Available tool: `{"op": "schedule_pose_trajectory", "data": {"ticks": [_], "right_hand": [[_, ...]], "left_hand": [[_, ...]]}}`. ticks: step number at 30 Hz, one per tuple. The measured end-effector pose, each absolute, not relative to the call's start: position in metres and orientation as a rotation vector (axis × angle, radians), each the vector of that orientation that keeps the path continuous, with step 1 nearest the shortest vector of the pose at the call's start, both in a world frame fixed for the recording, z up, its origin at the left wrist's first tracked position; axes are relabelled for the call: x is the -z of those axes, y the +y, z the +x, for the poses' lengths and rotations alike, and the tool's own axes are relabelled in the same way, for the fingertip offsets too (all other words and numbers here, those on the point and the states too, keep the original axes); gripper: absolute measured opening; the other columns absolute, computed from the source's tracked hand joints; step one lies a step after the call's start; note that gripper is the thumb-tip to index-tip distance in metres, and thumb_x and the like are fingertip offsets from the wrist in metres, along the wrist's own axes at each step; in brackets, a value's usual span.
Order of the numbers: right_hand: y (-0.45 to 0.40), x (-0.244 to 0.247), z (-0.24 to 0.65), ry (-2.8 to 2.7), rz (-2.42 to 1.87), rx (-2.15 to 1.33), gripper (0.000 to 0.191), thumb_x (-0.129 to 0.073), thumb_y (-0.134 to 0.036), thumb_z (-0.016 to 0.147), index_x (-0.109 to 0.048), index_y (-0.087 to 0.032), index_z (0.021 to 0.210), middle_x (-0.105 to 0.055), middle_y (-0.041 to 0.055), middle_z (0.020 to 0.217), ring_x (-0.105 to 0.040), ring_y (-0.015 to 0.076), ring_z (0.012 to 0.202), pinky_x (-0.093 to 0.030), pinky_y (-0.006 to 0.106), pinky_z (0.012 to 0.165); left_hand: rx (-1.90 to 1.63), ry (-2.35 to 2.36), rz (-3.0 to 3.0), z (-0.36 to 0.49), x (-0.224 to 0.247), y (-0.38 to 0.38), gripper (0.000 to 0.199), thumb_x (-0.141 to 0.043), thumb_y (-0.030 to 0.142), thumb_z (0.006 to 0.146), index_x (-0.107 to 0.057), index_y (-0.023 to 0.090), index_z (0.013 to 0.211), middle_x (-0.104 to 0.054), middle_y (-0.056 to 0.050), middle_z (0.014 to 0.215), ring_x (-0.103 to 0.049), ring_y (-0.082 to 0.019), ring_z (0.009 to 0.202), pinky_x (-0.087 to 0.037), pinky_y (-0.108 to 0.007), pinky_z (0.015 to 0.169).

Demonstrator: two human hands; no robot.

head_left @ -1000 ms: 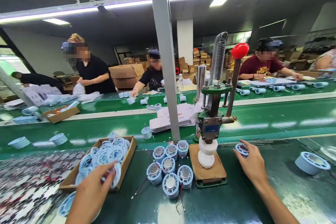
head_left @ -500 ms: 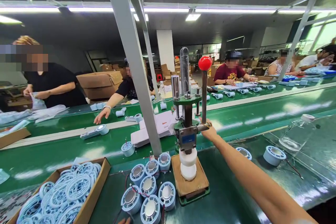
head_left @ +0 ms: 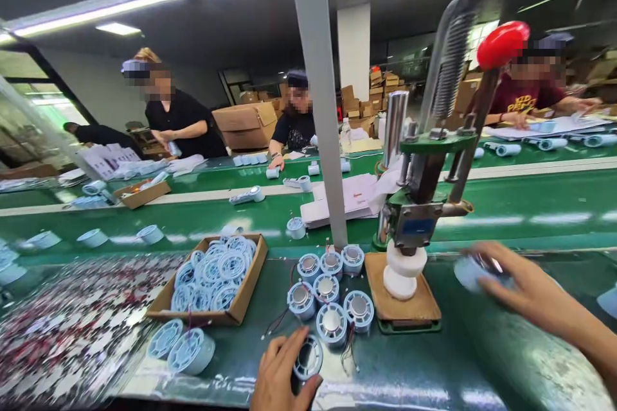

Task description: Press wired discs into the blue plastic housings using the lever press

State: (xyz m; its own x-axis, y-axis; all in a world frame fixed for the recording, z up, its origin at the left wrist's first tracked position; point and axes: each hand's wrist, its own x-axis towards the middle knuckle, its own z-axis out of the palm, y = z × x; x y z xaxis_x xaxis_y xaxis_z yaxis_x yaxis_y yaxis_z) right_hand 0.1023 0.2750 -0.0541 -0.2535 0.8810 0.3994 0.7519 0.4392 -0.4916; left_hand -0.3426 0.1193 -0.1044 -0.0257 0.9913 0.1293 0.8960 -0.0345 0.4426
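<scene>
My left hand [head_left: 282, 372] is closed around a light blue round housing [head_left: 315, 358] at the table's front, fingers on its far side and thumb on the near side. My right hand [head_left: 525, 289], smeared by motion, grips another light blue round housing [head_left: 465, 274] right of the hand press. The press [head_left: 418, 225] has a red-knobbed lever [head_left: 504, 45] and a white round block over a second one on its brown base board [head_left: 419, 311]. Between my left hand and the press stand several light blue housings with silver discs [head_left: 331, 321] and thin wires.
A cardboard box [head_left: 250, 289] of light blue rings stands left, with two housings [head_left: 190, 350] before it. Metal plates and red wires [head_left: 81, 327] lie further left. A grey post [head_left: 318, 103] rises ahead. Co-workers sit or stand beyond the green conveyor [head_left: 544, 205].
The view has swung left and down. My right hand has left the press lever and now holds a housing. My left hand has come into fuller view around a housing.
</scene>
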Motion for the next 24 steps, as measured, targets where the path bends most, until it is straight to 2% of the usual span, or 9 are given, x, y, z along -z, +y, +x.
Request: {"op": "schedule_pose_trajectory", "data": {"ticks": [2, 4, 7, 10, 12, 14, 17, 21, 24], "right_hand": [[0.219, 0.072, 0.096, -2.269, -1.211, -0.37, 0.039, -0.061, -0.032, 0.082, -0.066, -0.027, 0.121, -0.059, 0.0049, 0.132, -0.063, 0.0208, 0.115, -0.053, 0.022, 0.094], [0.179, 0.078, 0.072, -2.429, -1.116, -0.481, 0.04, -0.06, -0.021, 0.08, -0.068, -0.032, 0.118, -0.057, 0.002, 0.136, -0.061, 0.0177, 0.12, -0.051, 0.02, 0.099], [0.157, 0.071, 0.033, -2.512, -1.091, -0.56, 0.04, -0.052, -0.011, 0.076, -0.073, -0.03, 0.103, -0.058, 0.0036, 0.134, -0.057, 0.017, 0.125, -0.049, 0.025, 0.104], [0.161, 0.071, 0.021, -2.446, -1.085, -0.496, 0.028, -0.048, -0.01, 0.073, -0.072, -0.023, 0.08, -0.054, 0.0058, 0.138, -0.049, 0.021, 0.133, -0.047, 0.032, 0.108], [0.166, 0.086, 0.025, -2.368, -1.062, -0.416, 0.026, -0.05, -0.012, 0.075, -0.071, -0.022, 0.085, -0.05, 0.0066, 0.143, -0.047, 0.0236, 0.135, -0.049, 0.035, 0.106], [0.169, 0.107, 0.027, -2.249, -1.039, -0.274, 0.026, -0.056, -0.019, 0.079, -0.07, -0.023, 0.101, -0.052, 0.0083, 0.141, -0.053, 0.0249, 0.129, -0.054, 0.035, 0.1], [0.169, 0.137, 0.008, -2.07, -0.997, -0.114, 0.02, -0.066, -0.029, 0.081, -0.069, -0.024, 0.1, -0.065, 0.0085, 0.122, -0.063, 0.0236, 0.112, -0.058, 0.032, 0.089], [0.162, 0.153, -0.044, -1.929, -0.976, -0.261, 0.016, -0.06, -0.025, 0.084, -0.069, -0.021, 0.096, -0.063, 0.01, 0.121, -0.062, 0.0209, 0.112, -0.054, 0.029, 0.092], [0.16, 0.155, -0.072, -1.911, -0.983, -0.382, 0.023, -0.055, -0.021, 0.084, -0.068, -0.021, 0.103, -0.059, 0.0103, 0.127, -0.062, 0.0177, 0.112, -0.053, 0.023, 0.091]], "left_hand": [[-0.569, 1.981, 1.982, -0.336, 0.095, 0.116, 0.06, -0.066, 0.032, 0.083, -0.049, 0.031, 0.141, -0.056, -0.003, 0.141, -0.048, -0.03, 0.128, -0.047, -0.046, 0.105], [-0.559, 1.986, 1.953, -0.333, 0.09, 0.114, 0.062, -0.066, 0.032, 0.082, -0.048, 0.031, 0.142, -0.051, -0.004, 0.145, -0.043, -0.03, 0.133, -0.043, -0.049, 0.109], [-0.556, 2.019, 1.922, -0.33, 0.09, 0.11, 0.062, -0.065, 0.034, 0.083, -0.048, 0.031, 0.142, -0.05, -0.006, 0.145, -0.041, -0.032, 0.134, -0.04, -0.053, 0.109], [-0.604, 2.045, 1.95, -0.33, 0.094, 0.109, 0.058, -0.062, 0.032, 0.083, -0.05, 0.03, 0.14, -0.052, -0.007, 0.143, -0.043, -0.033, 0.131, -0.042, -0.054, 0.106], [-0.668, 2.037, 1.998, -0.33, 0.097, 0.111, 0.055, -0.059, 0.028, 0.084, -0.053, 0.03, 0.138, -0.055, -0.007, 0.14, -0.045, -0.032, 0.129, -0.043, -0.052, 0.104], [-0.737, 2.05, 2.004, -0.329, 0.101, 0.113, 0.051, -0.059, 0.028, 0.084, -0.055, 0.029, 0.135, -0.058, -0.008, 0.136, -0.048, -0.032, 0.125, -0.044, -0.05, 0.103], [-0.79, 2.127, 1.939, -0.324, 0.107, 0.114, 0.048, -0.063, 0.036, 0.084, -0.058, 0.027, 0.132, -0.06, -0.01, 0.13, -0.051, -0.033, 0.121, -0.046, -0.051, 0.1], [-0.818, 2.172, 1.917, -0.317, 0.098, 0.105, 0.05, -0.066, 0.038, 0.081, -0.058, 0.027, 0.129, -0.057, -0.01, 0.13, -0.051, -0.035, 0.122, -0.046, -0.052, 0.1], [-0.892, 2.144, 2.019, -0.317, 0.06, 0.116, 0.04, -0.051, 0.04, 0.091, -0.054, 0.028, 0.128, -0.055, -0.008, 0.13, -0.05, -0.032, 0.123, -0.05, -0.048, 0.1]]}}
